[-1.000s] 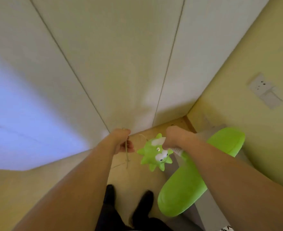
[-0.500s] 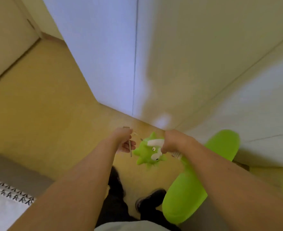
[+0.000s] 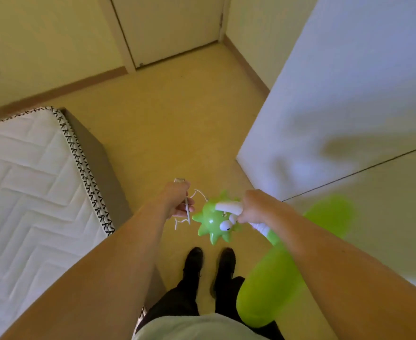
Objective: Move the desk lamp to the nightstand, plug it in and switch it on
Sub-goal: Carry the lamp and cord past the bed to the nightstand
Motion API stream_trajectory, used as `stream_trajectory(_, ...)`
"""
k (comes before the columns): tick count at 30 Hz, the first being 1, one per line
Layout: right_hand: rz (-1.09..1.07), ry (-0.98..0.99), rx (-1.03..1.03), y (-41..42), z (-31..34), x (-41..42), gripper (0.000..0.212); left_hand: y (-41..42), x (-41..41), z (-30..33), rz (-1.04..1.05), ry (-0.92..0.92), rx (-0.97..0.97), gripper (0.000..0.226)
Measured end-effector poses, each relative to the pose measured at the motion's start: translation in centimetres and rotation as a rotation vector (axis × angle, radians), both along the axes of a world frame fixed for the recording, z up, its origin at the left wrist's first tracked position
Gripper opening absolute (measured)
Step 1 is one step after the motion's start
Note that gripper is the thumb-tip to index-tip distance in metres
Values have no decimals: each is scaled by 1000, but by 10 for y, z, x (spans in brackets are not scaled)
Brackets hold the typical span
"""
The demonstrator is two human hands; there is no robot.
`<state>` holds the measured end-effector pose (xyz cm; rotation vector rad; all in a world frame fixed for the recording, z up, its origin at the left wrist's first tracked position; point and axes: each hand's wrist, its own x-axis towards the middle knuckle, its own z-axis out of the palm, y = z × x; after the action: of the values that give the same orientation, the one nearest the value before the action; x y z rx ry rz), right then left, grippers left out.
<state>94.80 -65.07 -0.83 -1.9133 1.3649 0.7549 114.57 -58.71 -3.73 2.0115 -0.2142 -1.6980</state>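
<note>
The right grip point(image 3: 253, 208) clenches the white neck of the green desk lamp point(image 3: 216, 220), carried above the floor point(image 3: 177, 133). The left grip point(image 3: 177, 201) grasps its white cord point(image 3: 188, 212). A mattress point(image 3: 30, 180) lies left; black shoes point(image 3: 193, 260) stand below.

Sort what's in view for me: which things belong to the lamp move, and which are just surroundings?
Belongs to the job:
- green dinosaur desk lamp, gripped at its white neck by the right hand
- white cord, bunched in the left hand

Just surroundings:
- mattress on the left
- closed door ahead
- white cabinet on the right

No nightstand or socket in view.
</note>
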Motion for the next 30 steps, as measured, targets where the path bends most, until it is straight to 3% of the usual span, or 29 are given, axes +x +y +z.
stream_trajectory(9,230,-91,39,-111,-8,88,53,-51,61,4,292,-53,7,32)
stream_trajectory(16,355,-50,20,-186,-1,141,31,-106,96,14,502,-128,-12,30)
stream_trajectory(22,345,-35,-37,-242,-2,193,13,-148,138,11,574,-121,-35,30)
stream_trajectory(30,306,-35,-73,-311,-14,299,16,-205,241,-14,654,-101,-17,33)
